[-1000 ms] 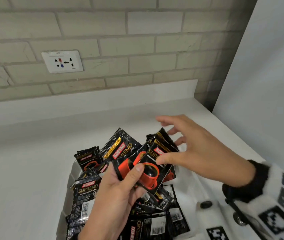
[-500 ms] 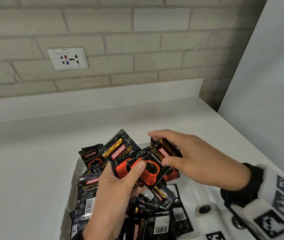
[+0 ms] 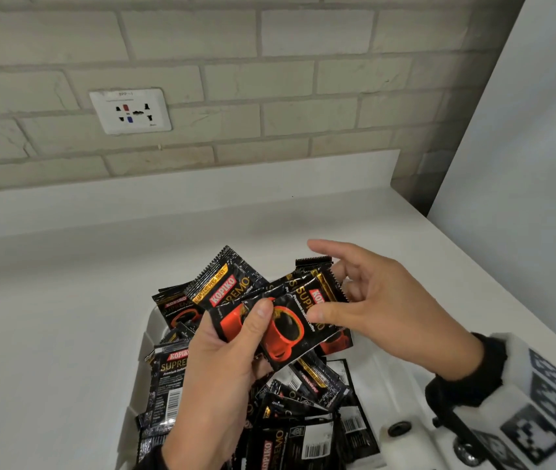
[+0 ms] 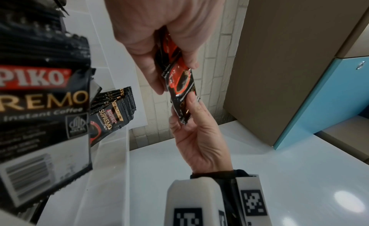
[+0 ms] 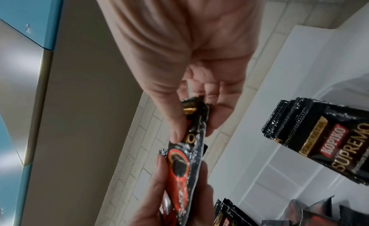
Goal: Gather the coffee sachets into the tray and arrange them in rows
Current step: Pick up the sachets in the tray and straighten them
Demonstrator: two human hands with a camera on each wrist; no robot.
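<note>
My left hand grips a small stack of black coffee sachets with red cups printed on them, thumb on the front, above the white tray. My right hand pinches the stack's upper right part, thumb on the front and fingers behind, index finger stretched out above. The left wrist view shows the stack edge-on between both hands. In the right wrist view the thumb and fingers hold the sachet top. Several loose sachets lie jumbled in the tray, and more stand fanned at its far end.
The tray sits on a white counter against a brick wall with a socket. A white panel bounds the counter on the right. A blue cabinet door shows in the left wrist view.
My right hand's fingers have lifted off the top of the stack and spread, the index now pointing out; its thumb stays on the front. The left hand keeps its hold.
</note>
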